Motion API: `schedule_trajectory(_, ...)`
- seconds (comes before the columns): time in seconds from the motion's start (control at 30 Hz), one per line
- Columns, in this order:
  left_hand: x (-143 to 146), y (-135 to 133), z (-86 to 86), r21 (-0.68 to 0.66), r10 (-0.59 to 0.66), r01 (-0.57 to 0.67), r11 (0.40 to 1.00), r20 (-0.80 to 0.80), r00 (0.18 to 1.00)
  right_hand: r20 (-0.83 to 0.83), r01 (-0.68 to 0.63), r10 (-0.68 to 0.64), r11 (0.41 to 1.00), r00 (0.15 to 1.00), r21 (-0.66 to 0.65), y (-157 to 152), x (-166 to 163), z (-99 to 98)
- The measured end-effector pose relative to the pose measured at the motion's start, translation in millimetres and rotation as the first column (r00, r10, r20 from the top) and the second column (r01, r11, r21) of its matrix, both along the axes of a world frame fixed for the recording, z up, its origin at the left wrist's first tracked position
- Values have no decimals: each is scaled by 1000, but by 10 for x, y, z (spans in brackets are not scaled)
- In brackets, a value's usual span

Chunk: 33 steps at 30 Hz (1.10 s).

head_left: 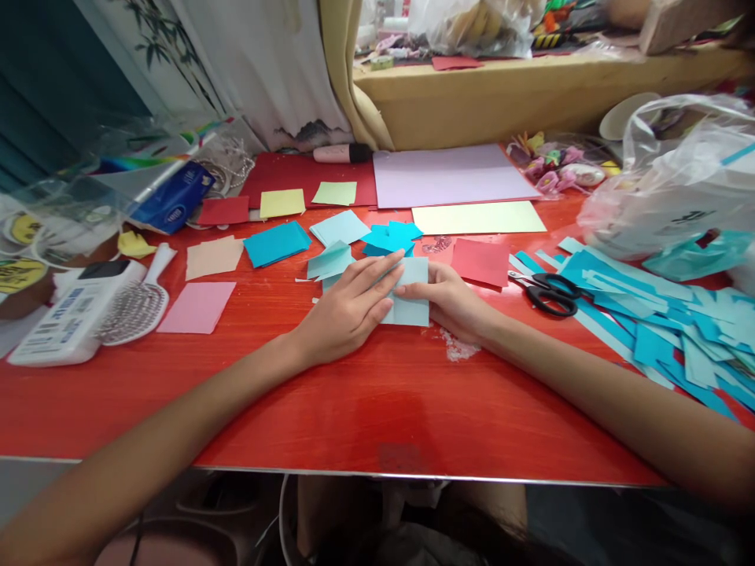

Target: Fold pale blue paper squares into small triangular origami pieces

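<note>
Left hand [359,303] lies over a pale blue paper square [411,312], fingers straight and together; whether it also pinches from below, I cannot tell. The right hand [454,303] grips the square's right side, thumb on top. The square is about midway along the red surface [330,417], back from its near edge. From where I stand, the left seems to keep the paper from slipping, the right to steady its side. Just beyond lie bright blue pieces [392,236], presumably for easy reach. Toward the right edge, scissors [547,289] rest beside heaped blue strips [678,314], apparently kept aside to leave room. Materials noted: paper thin, matte, straight-cut; strips narrow, uneven; scissor handles black, looped; surface glossy, with soft reflections.
</note>
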<state>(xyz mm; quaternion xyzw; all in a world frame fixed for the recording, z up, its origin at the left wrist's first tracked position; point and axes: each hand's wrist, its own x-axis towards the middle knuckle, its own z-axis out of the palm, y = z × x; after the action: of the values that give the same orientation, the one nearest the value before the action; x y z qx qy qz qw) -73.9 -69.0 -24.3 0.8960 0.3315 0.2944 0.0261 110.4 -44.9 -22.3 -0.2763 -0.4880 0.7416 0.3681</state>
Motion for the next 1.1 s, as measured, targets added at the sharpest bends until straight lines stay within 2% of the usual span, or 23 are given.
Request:
schedule_trajectory(0.3, 8, -33, 53, -120, 23, -8, 993, 125, 992, 92, 51, -54, 998, 994, 28, -1, -7, -34)
schedule_trajectory(0.5, 29, -73, 146, -261, 275, -188, 947, 352, 894, 148, 46, -53, 998, 988, 51, 7, -4, -30)
schedule_trajectory(0.63, 23, -72, 145, -333, 274, -156, 930, 346, 897, 169, 22, -35, 997, 985, 79, 5, -6, -9)
schedule_trajectory(0.93, 41, -77, 77, -327, 283, -179, 928, 305, 909, 228, 1, -34, 990, 973, 144, -19, -2, 9)
schedule_trajectory(1.1, 30, -53, 76, -390, 304, -166, 906, 325, 896, 186, -5, -13, 995, 982, 96, -6, 6, -8)
